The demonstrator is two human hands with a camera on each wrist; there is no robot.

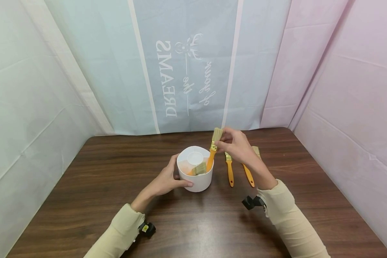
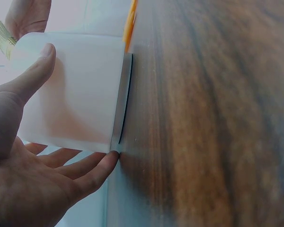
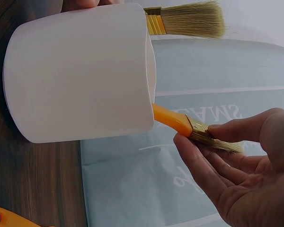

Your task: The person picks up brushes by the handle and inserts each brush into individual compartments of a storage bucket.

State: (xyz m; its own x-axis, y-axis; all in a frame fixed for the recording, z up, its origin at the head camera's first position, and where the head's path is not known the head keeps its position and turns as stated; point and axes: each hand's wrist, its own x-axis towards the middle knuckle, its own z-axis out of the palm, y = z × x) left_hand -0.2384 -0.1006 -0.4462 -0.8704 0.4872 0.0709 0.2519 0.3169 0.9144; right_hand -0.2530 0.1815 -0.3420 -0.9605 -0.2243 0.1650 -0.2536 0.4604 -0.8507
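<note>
My left hand grips a white round container from its left side, thumb at the front and fingers round the far side. A paintbrush with an orange handle is pinched by its metal band between the thumb and fingers of my right hand. Its bristles point up and its handle end is down inside the container, as the right wrist view shows along the paintbrush. Another paintbrush leans in the container, bristles over the rim. The container's inside is partly hidden.
Two more orange-handled paintbrushes lie on the dark wooden table right of the container: one paintbrush close by, the other paintbrush partly behind my right wrist. A printed cloth hangs at the table's back edge, with pale cloth at both sides.
</note>
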